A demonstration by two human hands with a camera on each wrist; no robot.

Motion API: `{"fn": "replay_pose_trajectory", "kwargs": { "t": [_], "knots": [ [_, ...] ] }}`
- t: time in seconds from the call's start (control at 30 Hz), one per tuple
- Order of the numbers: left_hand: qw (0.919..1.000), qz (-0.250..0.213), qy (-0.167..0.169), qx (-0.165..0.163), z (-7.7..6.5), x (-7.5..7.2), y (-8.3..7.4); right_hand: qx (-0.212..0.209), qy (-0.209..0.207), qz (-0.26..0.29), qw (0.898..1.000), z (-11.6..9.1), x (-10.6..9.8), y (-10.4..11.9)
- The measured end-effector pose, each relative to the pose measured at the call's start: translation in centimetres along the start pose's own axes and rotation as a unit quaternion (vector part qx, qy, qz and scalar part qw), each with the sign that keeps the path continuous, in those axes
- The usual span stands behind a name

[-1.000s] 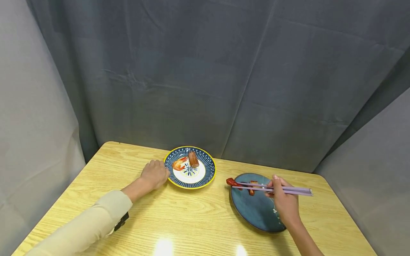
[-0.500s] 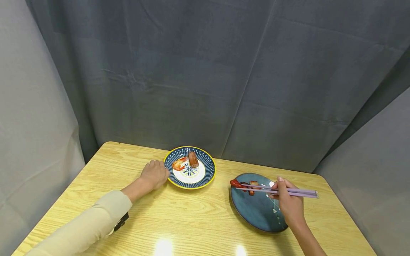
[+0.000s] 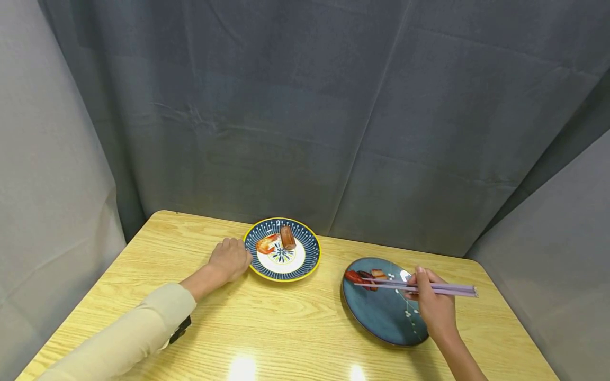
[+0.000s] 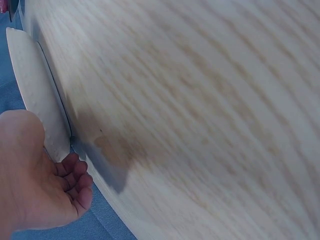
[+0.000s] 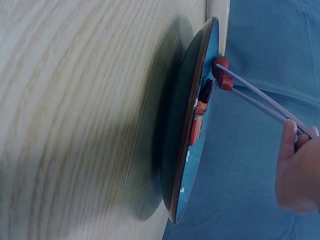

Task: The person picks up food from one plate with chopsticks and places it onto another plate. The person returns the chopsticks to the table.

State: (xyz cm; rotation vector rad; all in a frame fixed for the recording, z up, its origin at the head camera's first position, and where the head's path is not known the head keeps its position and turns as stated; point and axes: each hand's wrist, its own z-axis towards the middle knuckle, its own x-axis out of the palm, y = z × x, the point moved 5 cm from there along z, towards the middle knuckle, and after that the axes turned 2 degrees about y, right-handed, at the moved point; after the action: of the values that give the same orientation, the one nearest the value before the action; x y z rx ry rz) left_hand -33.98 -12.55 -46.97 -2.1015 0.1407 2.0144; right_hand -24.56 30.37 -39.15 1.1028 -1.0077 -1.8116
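My right hand (image 3: pixel 436 307) holds a pair of lilac chopsticks (image 3: pixel 450 289) over the teal plate (image 3: pixel 386 320). Their tips meet a glossy red food piece (image 3: pixel 352 276) at the plate's left edge; in the right wrist view this red piece (image 5: pixel 223 75) sits between the tips, just over the plate. Beside it lie a dark piece and a brown-and-white piece (image 3: pixel 378 273). At the left, my left hand (image 3: pixel 230 259) grips the rim of the blue-and-white patterned plate (image 3: pixel 293 265), thumb above and fingers curled below in the left wrist view. That plate holds a brown cylindrical piece (image 3: pixel 288 238) and an orange-red piece (image 3: pixel 267 244).
Both plates stand toward the back of a light wooden table (image 3: pixel 281 328), with a gap between them. A grey curtain (image 3: pixel 305 132) hangs right behind the table, and paler cloth (image 3: pixel 52 159) closes off both sides.
The chopsticks and right hand have moved slightly right, bringing the red piece from beyond the teal plate's left rim to inside it, near the other food. The left hand has stayed put.
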Motion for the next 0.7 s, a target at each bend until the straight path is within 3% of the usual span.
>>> {"fn": "replay_pose_trajectory", "kwargs": {
  "t": [0.7],
  "knots": [
    [1.0000, 0.003, 0.001, -0.001, 0.02, 0.02, 0.02, 0.031, 0.008, -0.023, 0.999, -0.35, -0.94, -0.73]
  ]
}}
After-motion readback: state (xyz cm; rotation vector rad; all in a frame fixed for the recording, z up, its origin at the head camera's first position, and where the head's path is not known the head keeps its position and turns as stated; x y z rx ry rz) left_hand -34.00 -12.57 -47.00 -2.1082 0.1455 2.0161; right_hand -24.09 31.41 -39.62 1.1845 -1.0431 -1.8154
